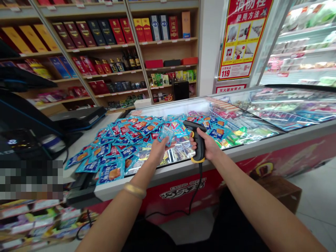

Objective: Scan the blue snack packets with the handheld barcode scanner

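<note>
My right hand (pixel 208 144) is wrapped round the grip of a black and yellow barcode scanner (pixel 198 145), its head tilted toward the left. A cord hangs from the scanner's base. Between the fingers of my left hand (pixel 158 149) is a small light-blue snack packet (pixel 166 135), its back side apparently facing up. The scanner's head is just right of this packet, apart from it. A heap of blue snack packets (pixel 112 171) with red or dark-blue labels lies on the freezer's glass top, left of and behind my hands. A few more packets (pixel 217 132) lie right of the scanner.
A chest freezer (pixel 249 150) with a glass top and red front stands before me, frozen goods inside. Checkout equipment (pixel 78 117) sits on the left counter. Shelves with boxed goods (pixel 102 31) are behind. A cardboard box (pixel 279 192) stands on the floor at right.
</note>
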A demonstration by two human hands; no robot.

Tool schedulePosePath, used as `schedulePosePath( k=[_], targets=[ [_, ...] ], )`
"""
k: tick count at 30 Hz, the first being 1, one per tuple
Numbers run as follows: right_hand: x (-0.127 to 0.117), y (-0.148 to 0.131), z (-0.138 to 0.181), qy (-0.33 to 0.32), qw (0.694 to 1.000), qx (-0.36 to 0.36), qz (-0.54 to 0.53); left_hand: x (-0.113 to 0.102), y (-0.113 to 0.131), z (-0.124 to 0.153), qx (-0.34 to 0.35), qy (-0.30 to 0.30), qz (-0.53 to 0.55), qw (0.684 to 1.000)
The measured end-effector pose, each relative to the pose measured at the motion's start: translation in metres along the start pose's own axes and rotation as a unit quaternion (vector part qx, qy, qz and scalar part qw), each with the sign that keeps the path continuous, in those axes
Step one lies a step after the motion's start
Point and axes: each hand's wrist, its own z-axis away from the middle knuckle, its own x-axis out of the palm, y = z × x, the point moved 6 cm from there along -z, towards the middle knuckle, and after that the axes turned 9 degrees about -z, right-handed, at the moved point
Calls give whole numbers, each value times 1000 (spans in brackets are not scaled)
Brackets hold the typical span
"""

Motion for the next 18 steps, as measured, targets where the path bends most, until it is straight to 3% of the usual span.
schedulePosePath(
  k=[6, 18],
  targets=[
    [5, 1, 4, -21, 999, 14, 31, 6, -4, 1, 61, -5, -113, 992],
    [6, 6, 3, -17, 995, 45, 88, 7, -4, 0, 86, -4, -159, 984]
  ],
)
